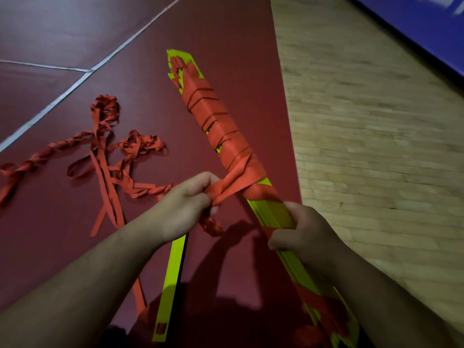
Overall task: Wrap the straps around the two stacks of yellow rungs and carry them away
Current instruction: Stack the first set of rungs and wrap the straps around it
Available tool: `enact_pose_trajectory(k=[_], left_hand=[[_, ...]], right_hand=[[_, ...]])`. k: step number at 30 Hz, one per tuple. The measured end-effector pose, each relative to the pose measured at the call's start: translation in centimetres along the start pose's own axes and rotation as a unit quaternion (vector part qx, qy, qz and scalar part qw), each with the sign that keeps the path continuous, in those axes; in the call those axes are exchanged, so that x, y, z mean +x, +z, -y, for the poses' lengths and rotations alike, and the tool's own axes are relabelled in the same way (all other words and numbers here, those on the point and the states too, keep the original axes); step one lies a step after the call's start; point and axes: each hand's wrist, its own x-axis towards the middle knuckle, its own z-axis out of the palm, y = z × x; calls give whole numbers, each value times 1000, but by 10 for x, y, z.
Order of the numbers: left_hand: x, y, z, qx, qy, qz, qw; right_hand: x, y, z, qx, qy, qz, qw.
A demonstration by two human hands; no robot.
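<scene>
A long stack of yellow rungs (273, 213) runs from the upper middle down to the lower right, tilted off the floor. Red strap (221, 126) is wound many times around its upper half. My right hand (305, 233) grips the stack just below the wrapping. My left hand (187, 205) is closed on the red strap where it leaves the last turn, pulling it leftward. The loose remainder of the strap (108, 151) lies in tangled loops on the floor at the left. A second yellow rung stack (172, 282) lies flat below my left wrist.
The floor under the work is dark red matting (62, 41) with white lines (75, 84). Pale wooden flooring (376, 121) borders it on the right. A blue surface (426, 26) fills the top right corner.
</scene>
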Motion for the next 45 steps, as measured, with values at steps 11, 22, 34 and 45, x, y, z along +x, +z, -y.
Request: enact_pose_trajectory(k=[11,22,34,45], left_hand=[[0,-1,-1,116,59,6,992],[4,10,2,118,53,-69,989],[3,15,-7,-94,16,-63,993],[10,28,4,-189,-1,-191,963]], right_hand=[[9,4,-9,-137,28,-94,986],[11,6,-7,-47,47,-70,995],[2,11,-6,192,28,109,975],[1,10,-4,125,41,171,976]])
